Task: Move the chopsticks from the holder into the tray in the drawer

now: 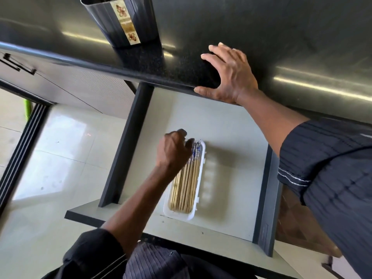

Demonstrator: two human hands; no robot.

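In the open drawer (221, 125), the left hand (173, 150) curls around the chopsticks (187, 186) lying in the white tray (198, 196), while the right hand (227, 75) rests flat with fingers spread on the tabletop (281, 37) at two o'clock, the holder (118, 19) at eleven.

Open drawer (231, 125), chopsticks (186, 186) in white tray (198, 190), left hand (174, 151) over their tops, right hand (231, 75) flat on counter (281, 37), holder (122, 19) behind

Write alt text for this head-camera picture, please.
A person's left hand sets a bundle of chopsticks into a white tray in an open drawer. The right hand lies flat on the dark countertop, where a dark ribbed holder stands.
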